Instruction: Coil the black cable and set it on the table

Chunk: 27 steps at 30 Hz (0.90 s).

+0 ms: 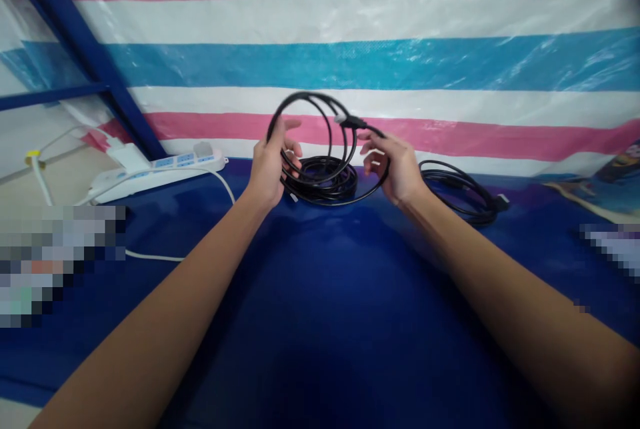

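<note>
My left hand (273, 164) grips the left side of a loosely coiled black cable (306, 96), held up above the blue table (340, 296). On the right, my right hand (393, 164) has its fingers closed around a stretch of the same cable, just below its connector. That black connector (353, 122) with a pale tip points left, at the upper right of the loops. Behind and below the held loops, a second black coil (345, 184) lies on the table. Another coiled black cable (463, 190) rests to the right of my right hand.
A white power strip (187, 161) with a plugged-in adapter (127, 154) lies at the back left, and a white cord (155, 256) runs from that side. Blurred flat items lie at both edges. A striped plastic sheet (350, 62) hangs behind the table, beside a blue frame (75, 29).
</note>
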Tool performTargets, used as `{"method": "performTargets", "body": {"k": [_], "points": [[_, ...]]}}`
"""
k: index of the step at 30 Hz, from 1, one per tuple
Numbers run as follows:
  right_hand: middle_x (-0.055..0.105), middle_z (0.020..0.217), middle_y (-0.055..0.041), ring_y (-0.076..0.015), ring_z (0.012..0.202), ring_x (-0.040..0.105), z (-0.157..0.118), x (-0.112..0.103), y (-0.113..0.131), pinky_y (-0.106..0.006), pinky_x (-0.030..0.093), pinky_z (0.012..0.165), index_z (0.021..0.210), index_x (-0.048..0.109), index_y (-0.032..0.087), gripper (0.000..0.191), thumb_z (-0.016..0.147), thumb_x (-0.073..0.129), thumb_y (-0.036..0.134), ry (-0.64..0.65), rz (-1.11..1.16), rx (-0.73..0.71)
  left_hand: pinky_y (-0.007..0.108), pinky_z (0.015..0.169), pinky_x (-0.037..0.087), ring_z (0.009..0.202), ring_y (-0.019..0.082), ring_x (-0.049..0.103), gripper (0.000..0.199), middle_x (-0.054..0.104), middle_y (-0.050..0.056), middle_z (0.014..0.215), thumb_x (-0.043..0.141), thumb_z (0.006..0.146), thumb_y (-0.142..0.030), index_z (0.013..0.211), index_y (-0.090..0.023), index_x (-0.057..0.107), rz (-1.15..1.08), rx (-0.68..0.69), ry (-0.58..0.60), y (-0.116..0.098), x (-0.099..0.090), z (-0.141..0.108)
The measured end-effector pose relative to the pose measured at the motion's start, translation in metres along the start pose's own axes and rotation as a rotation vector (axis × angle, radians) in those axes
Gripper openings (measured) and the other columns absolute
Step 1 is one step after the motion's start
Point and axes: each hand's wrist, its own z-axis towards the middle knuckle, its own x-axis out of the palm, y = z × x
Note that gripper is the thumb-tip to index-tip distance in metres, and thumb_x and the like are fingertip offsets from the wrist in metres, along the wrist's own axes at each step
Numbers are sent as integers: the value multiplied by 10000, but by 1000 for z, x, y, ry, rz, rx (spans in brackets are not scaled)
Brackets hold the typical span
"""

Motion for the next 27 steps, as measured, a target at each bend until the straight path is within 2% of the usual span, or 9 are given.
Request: {"method": "performTargets", "body": {"k": [4, 7, 9, 11, 14, 17, 20, 24, 27], "points": [[576, 1114, -47, -129, 906, 589, 7, 4, 30, -199, 489, 662, 941, 630, 197, 206, 812, 599, 355, 33, 28, -87, 169, 452, 406, 416, 62, 423, 383, 440, -49, 513, 373, 914, -538, 1026, -248, 597, -250, -6, 19, -16, 12, -8], [562, 1178, -42, -169, 981, 595, 5, 8, 59, -240, 532, 707, 929, 587, 215, 189, 850, 571, 386, 162, 49, -55, 195, 556, 485, 371, 67, 355, 452, 330, -62, 410, 331, 922, -546, 908, -215, 638, -331, -78, 105, -17, 21, -18], [590, 1118, -48, -173, 867, 638, 2, 10, 75, -263, 557, 649, 910, 555, 215, 201, 877, 543, 413, 249, 41, 7, 200, 518, 472, 338, 59, 313, 492, 302, -63, 393, 343, 913, -557, 837, -183, 653, -291, -138, 189, -12, 27, -24], [615, 998, -44, -146, 632, 638, -1, 11, 87, -244, 522, 473, 917, 544, 209, 187, 898, 516, 392, 277, -8, 61, 199, 464, 438, 338, 53, 328, 478, 348, -56, 440, 379, 900, -559, 853, -169, 651, -216, -198, 213, -6, 32, -28], [624, 922, -40, -100, 416, 548, -3, 9, 99, -224, 408, 322, 924, 568, 180, 158, 912, 489, 316, 247, -182, 116, 194, 439, 421, 390, 50, 396, 371, 458, -32, 589, 439, 887, -498, 922, -171, 610, -47, -227, 103, -1, 34, -29], [654, 880, -64, -128, 510, 608, -3, 6, 108, -231, 468, 422, 928, 615, 156, 171, 908, 494, 276, 260, -506, 97, 184, 449, 431, 480, 61, 487, 201, 554, 4, 749, 505, 859, -346, 961, -181, 559, 102, -210, 5, 0, 32, -27], [656, 786, -68, -141, 671, 641, -4, 7, 116, -203, 475, 537, 838, 637, 146, 159, 895, 502, 208, 226, -822, -70, 223, 496, 474, 594, 114, 573, 183, 615, 60, 873, 509, 820, -232, 984, -178, 569, 240, -224, -14, 5, 29, -25], [550, 588, -2, -83, 376, 426, -11, 13, 130, -221, 321, 374, 855, 592, 170, 137, 886, 479, 241, 109, -663, -206, 378, 803, 520, 856, 211, 598, 231, 632, 78, 976, 605, 706, -139, 931, -183, 634, 451, -136, -17, 16, 23, -23], [393, 495, 31, -71, 366, 254, -16, 14, 140, -225, 176, 349, 862, 590, 172, 135, 871, 468, 229, 97, -585, -289, 426, 1068, 361, 1105, 258, 520, 354, 625, 67, 1096, 711, 615, -123, 959, -194, 669, 530, -3, -16, 8, 21, -19]]}}
